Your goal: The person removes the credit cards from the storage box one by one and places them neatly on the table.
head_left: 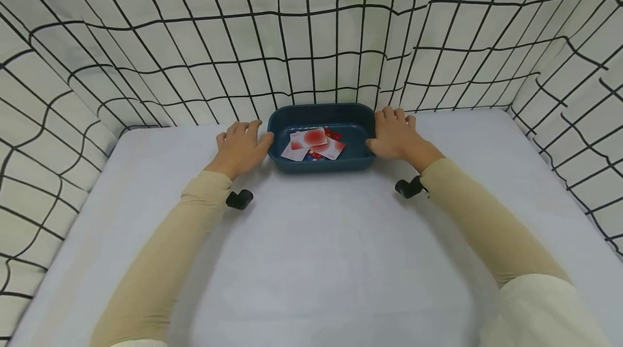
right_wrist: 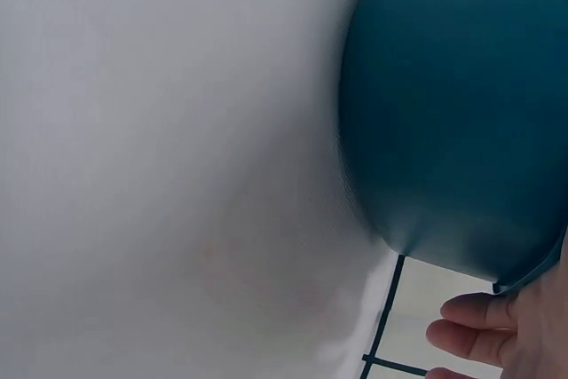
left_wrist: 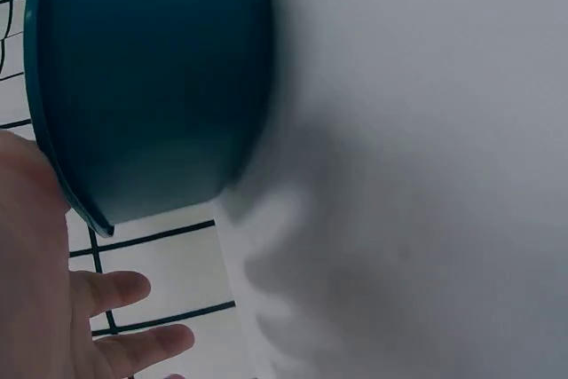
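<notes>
A dark teal plastic tub [head_left: 321, 166] stands on the white table at the far side, with several red and white cards [head_left: 309, 139] lying loosely inside. My left hand [head_left: 242, 147] is at its left end, thumb right at the rim and the other fingers spread outside it. In the left wrist view those fingers [left_wrist: 142, 348] extend past the tub's end wall [left_wrist: 160, 86]. At the right end, my right hand [head_left: 396, 136] rests against the rim, its thumb overlapping the edge. The right wrist view shows its fingers [right_wrist: 470, 339] loosely extended beside the tub's outer wall [right_wrist: 453, 122].
Black wire grid [head_left: 321, 33] walls the back and both sides, backed by pale sheeting; the tub stands close to the rear panel. The white tabletop [head_left: 316, 249] stretches between my forearms. A small black device [head_left: 239, 199] is worn at each wrist.
</notes>
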Demonstrator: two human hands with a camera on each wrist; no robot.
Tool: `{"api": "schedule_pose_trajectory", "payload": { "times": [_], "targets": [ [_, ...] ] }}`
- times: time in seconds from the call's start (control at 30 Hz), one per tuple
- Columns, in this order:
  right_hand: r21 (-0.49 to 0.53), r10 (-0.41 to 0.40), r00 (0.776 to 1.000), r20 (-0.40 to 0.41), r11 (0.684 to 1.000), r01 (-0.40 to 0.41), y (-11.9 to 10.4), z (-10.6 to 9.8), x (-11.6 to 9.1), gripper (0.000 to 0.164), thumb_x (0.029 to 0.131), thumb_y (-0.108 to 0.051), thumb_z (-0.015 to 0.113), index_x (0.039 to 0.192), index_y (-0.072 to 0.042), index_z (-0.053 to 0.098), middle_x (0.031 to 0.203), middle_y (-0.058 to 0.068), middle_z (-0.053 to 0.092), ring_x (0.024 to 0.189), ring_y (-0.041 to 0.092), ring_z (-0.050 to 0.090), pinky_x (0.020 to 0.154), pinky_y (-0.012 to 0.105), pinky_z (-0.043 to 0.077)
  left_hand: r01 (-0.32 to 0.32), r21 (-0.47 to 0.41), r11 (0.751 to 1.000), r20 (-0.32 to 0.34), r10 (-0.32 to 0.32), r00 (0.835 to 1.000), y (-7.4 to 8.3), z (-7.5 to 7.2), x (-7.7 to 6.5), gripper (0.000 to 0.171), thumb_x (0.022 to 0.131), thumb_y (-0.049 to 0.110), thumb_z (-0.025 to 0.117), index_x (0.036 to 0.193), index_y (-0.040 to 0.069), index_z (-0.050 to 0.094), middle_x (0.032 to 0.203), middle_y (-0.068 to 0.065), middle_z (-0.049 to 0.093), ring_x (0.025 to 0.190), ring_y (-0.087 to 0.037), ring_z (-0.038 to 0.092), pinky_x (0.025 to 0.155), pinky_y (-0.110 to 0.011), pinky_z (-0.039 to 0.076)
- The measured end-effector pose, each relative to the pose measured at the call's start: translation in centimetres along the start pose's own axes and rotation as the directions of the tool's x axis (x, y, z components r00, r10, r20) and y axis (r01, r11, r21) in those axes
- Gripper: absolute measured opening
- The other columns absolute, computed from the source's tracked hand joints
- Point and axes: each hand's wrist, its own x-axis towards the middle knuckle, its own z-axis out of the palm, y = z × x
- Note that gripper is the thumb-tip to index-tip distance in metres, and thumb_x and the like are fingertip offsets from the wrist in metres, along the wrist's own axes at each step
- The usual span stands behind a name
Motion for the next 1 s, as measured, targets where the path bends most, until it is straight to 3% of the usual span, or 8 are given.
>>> {"api": "schedule_pose_trajectory", "payload": {
  "times": [0.37, 0.5, 0.7, 0.87, 1.0],
  "targets": [
    [-0.009, -0.014, 0.999, -0.034, 1.0, 0.014, 0.1, 0.3, 0.0, 0.07, 0.097, -0.043, 0.047, 0.147, 0.004, 0.033, 0.14, 0.023, 0.034, 0.128, 0.045, 0.029, 0.105, 0.065, 0.023, -0.074, 0.059, 0.995, -0.042, 0.077, 0.996, 1.3, -0.2, 1.2, 0.069, 0.097, 0.041, 0.049, 0.149, -0.004, 0.043, 0.153, -0.027, 0.044, 0.147, -0.043, 0.032, 0.119, -0.066, 0.018],
    [-0.019, -0.006, 1.0, -0.025, 1.0, 0.006, 0.2, 0.3, -0.1, 0.069, 0.097, -0.043, 0.047, 0.145, 0.004, 0.034, 0.136, 0.023, 0.035, 0.125, 0.044, 0.029, 0.104, 0.064, 0.024, -0.09, 0.089, 0.992, -0.061, 0.095, 0.994, 1.8, 0.0, 1.3, 0.067, 0.096, 0.04, 0.048, 0.144, -0.007, 0.045, 0.148, -0.029, 0.047, 0.141, -0.046, 0.036, 0.116, -0.065, 0.02],
    [-0.008, -0.019, 1.0, -0.014, 1.0, 0.019, 0.1, 0.2, 0.0, 0.068, 0.098, -0.042, 0.045, 0.146, 0.004, 0.032, 0.139, 0.024, 0.034, 0.127, 0.045, 0.029, 0.104, 0.065, 0.024, -0.098, 0.147, 0.984, -0.093, 0.112, 0.989, 1.9, 0.4, 1.2, 0.051, 0.094, 0.026, 0.043, 0.131, -0.01, 0.049, 0.138, -0.029, 0.051, 0.135, -0.047, 0.034, 0.116, -0.063, 0.019],
    [-0.003, -0.017, 1.0, -0.012, 1.0, 0.017, 0.2, 0.1, 0.0, 0.067, 0.098, -0.041, 0.044, 0.145, 0.004, 0.032, 0.14, 0.024, 0.034, 0.127, 0.045, 0.029, 0.103, 0.065, 0.024, -0.098, 0.168, 0.981, -0.077, 0.112, 0.991, 2.1, 0.4, 1.4, 0.045, 0.098, 0.025, 0.041, 0.126, -0.009, 0.05, 0.13, -0.027, 0.053, 0.131, -0.044, 0.035, 0.116, -0.06, 0.021],
    [0.006, -0.009, 1.0, -0.008, 1.0, 0.009, 0.3, 0.3, 0.0, 0.069, 0.098, -0.041, 0.044, 0.148, 0.005, 0.03, 0.145, 0.026, 0.032, 0.131, 0.046, 0.028, 0.106, 0.066, 0.023, -0.089, 0.204, 0.975, -0.032, 0.097, 0.995, 2.4, 0.4, 1.4, 0.047, 0.099, 0.026, 0.039, 0.129, -0.009, 0.047, 0.132, -0.026, 0.051, 0.134, -0.044, 0.034, 0.118, -0.06, 0.02]
  ]
}}
